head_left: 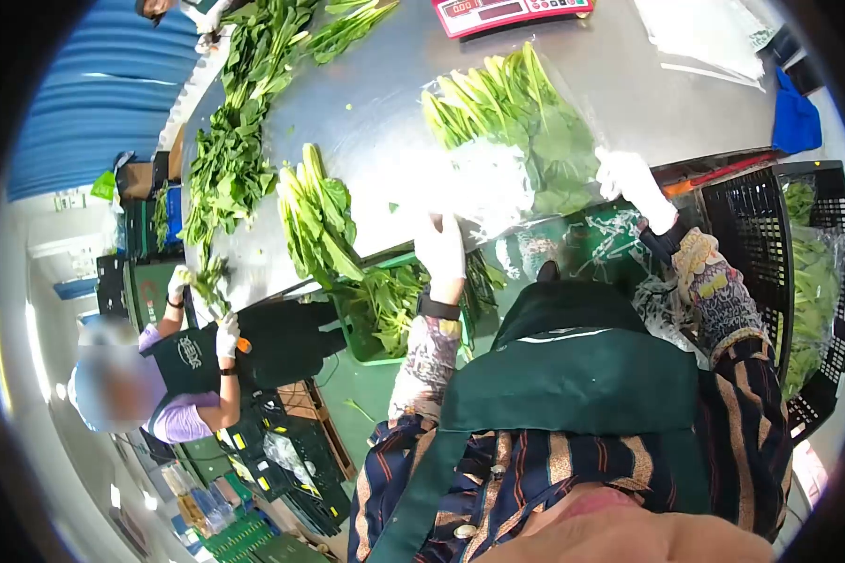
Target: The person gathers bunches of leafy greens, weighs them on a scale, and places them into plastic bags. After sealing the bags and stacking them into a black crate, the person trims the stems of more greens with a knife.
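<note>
A clear plastic bag (486,188) with a white printed patch lies on the metal table, leafy greens (532,108) inside it with their pale stems toward the far end. My left hand (438,248), in a white glove, is closed at the bag's near left corner; glare washes out its fingertips. At the near right corner, my gloved right hand (629,181) is closed on the edge of the bag. Left of the bag, a loose bunch of greens (315,214) hangs over the table edge above a green crate (355,340) of more greens.
A red scale (498,13) stands at the far side, near a stack of clear bags (699,38). Greens are heaped (230,155) along the table's left. A co-worker (183,366) trims greens there. On my right, a black crate (756,253) stands beside bagged greens (812,281).
</note>
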{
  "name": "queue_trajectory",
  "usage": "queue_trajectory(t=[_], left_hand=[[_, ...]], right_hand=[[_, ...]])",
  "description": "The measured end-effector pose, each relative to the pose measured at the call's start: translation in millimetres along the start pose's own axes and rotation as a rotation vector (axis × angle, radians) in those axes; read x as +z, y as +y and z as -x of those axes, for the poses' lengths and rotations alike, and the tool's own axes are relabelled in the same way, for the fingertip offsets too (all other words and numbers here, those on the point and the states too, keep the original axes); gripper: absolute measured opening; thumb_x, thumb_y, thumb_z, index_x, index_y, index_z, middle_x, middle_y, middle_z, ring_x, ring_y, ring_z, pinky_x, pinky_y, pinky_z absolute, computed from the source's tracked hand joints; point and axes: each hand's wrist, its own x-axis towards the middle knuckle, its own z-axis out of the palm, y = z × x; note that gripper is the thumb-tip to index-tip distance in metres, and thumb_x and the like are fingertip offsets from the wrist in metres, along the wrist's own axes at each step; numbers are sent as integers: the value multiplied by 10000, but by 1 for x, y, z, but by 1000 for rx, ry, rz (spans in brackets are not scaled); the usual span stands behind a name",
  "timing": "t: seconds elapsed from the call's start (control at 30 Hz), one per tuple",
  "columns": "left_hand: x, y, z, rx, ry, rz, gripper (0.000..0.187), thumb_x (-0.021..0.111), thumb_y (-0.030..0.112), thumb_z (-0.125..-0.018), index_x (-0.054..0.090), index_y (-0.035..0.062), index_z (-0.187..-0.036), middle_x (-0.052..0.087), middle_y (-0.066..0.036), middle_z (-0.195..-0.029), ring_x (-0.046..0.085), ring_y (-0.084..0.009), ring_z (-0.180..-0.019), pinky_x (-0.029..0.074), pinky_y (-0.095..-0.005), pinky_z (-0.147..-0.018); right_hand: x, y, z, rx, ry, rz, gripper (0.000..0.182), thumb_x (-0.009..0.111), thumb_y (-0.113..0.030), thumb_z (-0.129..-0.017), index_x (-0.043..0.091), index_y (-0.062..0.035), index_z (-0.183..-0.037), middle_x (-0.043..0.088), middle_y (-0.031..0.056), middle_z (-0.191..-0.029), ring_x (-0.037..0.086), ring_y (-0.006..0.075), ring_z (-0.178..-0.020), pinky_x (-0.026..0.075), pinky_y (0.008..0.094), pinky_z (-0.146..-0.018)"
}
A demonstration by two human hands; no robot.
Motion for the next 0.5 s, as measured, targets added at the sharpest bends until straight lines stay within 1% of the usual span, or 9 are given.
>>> queue_trajectory(t=[0.03, 0.13, 0.17, 0.2, 0.27, 0.3, 0.33, 0.4, 0.5], left_hand=[[-12, 35, -5, 325, 154, -195, 202, 577, 151, -840, 611, 31, -1000, 634, -152, -928, 596, -291, -862, 454, -419, -808], [-4, 59, -7, 500, -20, -194, 317, 570, 174, -847, 584, 52, -1138, 588, -183, -1106, 552, -345, -998, 411, -433, -901], [1, 75, -10, 506, -171, -171, 435, 574, 216, -848, 510, 67, -1251, 510, -181, -1246, 458, -353, -1158, 315, -446, -1004], [11, 83, -21, 635, -207, -289, 510, 574, 255, -843, 451, 66, -1301, 444, -169, -1321, 366, -367, -1239, 233, -473, -1050], [39, 62, -35, 565, -437, -203, 567, 573, 274, -839, 402, 68, -1338, 375, -155, -1383, 282, -374, -1292, 177, -485, -1073], [42, 61, -37, 581, -464, -265, 571, 573, 292, -840, 405, 65, -1336, 371, -152, -1390, 277, -379, -1298, 176, -488, -1076], [40, 61, -40, 608, -468, -257, 596, 542, 350, -852, 392, 40, -1339, 347, -156, -1405, 268, -377, -1303, 138, -503, -1082], [40, 65, -39, 603, -407, -300, 586, 548, 331, -852, 396, 32, -1333, 350, -160, -1401, 266, -376, -1306, 140, -504, -1085], [49, 46, -43, 594, -397, -319, 573, 506, 330, -873, 369, 55, -1356, 315, -152, -1426, 246, -366, -1322, 130, -491, -1091]], right_hand=[[16, -11, 5, 23, 150, -179, 182, 522, -117, -883, 619, 18, -809, 598, 68, -629, 558, 112, -486, 445, 211, -430], [30, -28, 11, 33, 200, -110, 266, 511, -216, -926, 579, -1, -785, 567, 23, -619, 515, 90, -442, 384, 208, -393], [6, -5, 6, 29, 61, -61, 223, 522, -185, -910, 601, 5, -823, 589, 55, -617, 551, 102, -470, 424, 211, -398], [20, -36, 9, 264, 179, 193, 234, 530, -218, -912, 585, -7, -825, 597, 51, -653, 560, 99, -482, 428, 211, -409], [30, -38, 18, 90, 290, -74, 248, 539, -222, -906, 574, -6, -790, 620, 78, -702, 590, 107, -535, 443, 225, -444], [36, -57, 15, 143, 430, 410, 237, 543, -219, -900, 582, 14, -878, 648, 108, -805, 636, 162, -672, 496, 264, -567], [52, -65, 15, -257, 682, 981, 258, 558, -191, -877, 568, 5, -1044, 643, 110, -965, 627, 226, -880, 499, 305, -736], [78, -96, 4, -350, 713, 1141, 419, 547, -217, -864, 488, -26, -1232, 544, 110, -1220, 510, 250, -1131, 397, 342, -946], [97, -81, -30, -336, 403, 1417, 551, 495, -318, -880, 375, -45, -1343, 366, 102, -1402, 338, 226, -1291, 228, 358, -1071]])
